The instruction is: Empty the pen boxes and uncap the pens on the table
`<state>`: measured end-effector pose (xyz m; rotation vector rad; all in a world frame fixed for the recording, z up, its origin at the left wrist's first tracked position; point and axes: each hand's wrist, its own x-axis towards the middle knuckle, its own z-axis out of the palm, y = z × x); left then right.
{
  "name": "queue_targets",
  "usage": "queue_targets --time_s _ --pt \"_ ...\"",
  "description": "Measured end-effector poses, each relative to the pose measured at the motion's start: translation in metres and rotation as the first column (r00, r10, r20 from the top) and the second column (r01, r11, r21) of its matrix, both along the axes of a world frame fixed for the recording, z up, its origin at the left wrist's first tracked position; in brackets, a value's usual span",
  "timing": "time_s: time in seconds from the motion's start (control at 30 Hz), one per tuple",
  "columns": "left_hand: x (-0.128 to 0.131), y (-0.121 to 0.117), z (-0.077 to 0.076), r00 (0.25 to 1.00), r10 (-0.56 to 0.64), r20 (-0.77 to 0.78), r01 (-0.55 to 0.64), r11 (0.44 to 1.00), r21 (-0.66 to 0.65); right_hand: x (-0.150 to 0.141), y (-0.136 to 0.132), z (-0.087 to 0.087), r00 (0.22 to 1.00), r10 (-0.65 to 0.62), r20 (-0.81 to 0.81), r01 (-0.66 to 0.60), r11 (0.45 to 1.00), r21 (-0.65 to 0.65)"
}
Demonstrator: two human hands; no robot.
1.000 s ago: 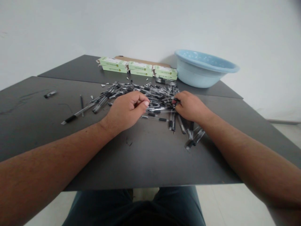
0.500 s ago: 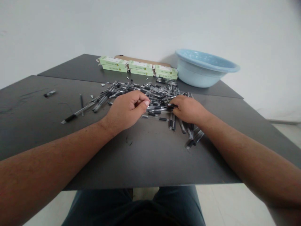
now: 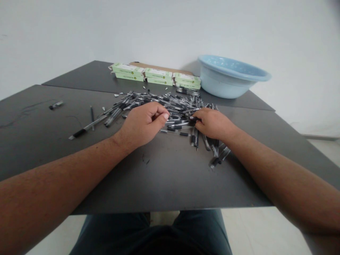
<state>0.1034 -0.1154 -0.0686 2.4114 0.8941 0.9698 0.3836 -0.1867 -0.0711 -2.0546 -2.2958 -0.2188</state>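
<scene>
A loose heap of black-gripped clear pens [image 3: 175, 102] lies across the middle of the table. At the heap's near left edge is my left hand [image 3: 145, 122], its fingers curled in and the thumb against them; anything inside the curl is hidden. My right hand [image 3: 214, 122] reaches into the right side of the heap. Its thumb and fingers are closed around a dark-ended pen [image 3: 193, 118], though the fingertips are partly hidden among other pens. Several more pens [image 3: 220, 156] lie fanned out below my right wrist.
Green-and-white pen boxes [image 3: 159, 78] are stacked in pairs at the back. Beside them stands a light blue basin [image 3: 225, 85], with a small row of pens [image 3: 187, 91] in front of the boxes. A short pen piece [image 3: 56, 105] lies far left on the dark table [image 3: 164, 180].
My right hand has shifted slightly left and down into the heap, and the reddish bit at its fingertips no longer shows. My left hand has stayed in place.
</scene>
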Motion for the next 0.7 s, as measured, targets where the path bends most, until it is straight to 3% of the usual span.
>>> queue_targets --time_s 0.33,0.7 --pt "0.001 0.0 -0.001 1.0 -0.003 -0.004 0.003 1.0 -0.005 -0.003 0.0 0.001 1.0 -0.006 -0.005 0.006 1.0 -0.025" --pt "0.0 0.001 -0.001 1.0 -0.014 -0.019 0.013 1.0 -0.013 0.012 -0.01 0.012 1.0 0.006 0.027 -0.007 0.998 0.062"
